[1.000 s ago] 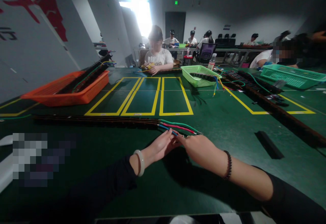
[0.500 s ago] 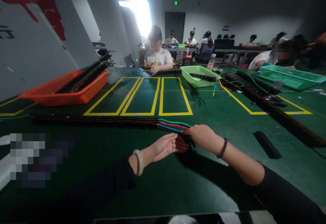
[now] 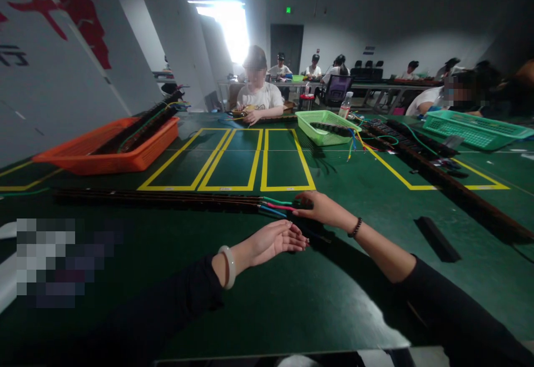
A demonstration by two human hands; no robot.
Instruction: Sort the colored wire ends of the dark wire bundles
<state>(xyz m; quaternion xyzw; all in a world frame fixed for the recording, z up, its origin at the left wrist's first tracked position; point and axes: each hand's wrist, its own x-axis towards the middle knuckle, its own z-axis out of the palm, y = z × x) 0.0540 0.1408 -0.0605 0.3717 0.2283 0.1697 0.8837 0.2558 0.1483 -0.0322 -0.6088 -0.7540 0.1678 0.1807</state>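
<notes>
A long dark slotted strip (image 3: pixel 167 197), like a cable duct, lies across the green table. From its right end come a green wire (image 3: pixel 276 201), a red wire (image 3: pixel 278 207) and a blue wire (image 3: pixel 272 211). My right hand (image 3: pixel 323 209), with a dark bead bracelet, is closed around the green and red wires; its palm side is hidden. The blue wire runs below it, towards my other hand. My left hand (image 3: pixel 273 240), wearing a pale bangle, rests palm up just under the wires, fingers stretched and slightly bent, holding nothing.
An orange basket (image 3: pixel 125 164) with dark strips stands at the left, a light green basket (image 3: pixel 323 138) beyond my hands. More strips (image 3: pixel 454 186) and a short black piece (image 3: pixel 437 239) lie at the right. Across the table sits a person (image 3: pixel 258 97) at work.
My right hand has slid a little left and up along the wires, towards the strip's end. The blue wire has come out of its grip. My left hand has hardly moved.
</notes>
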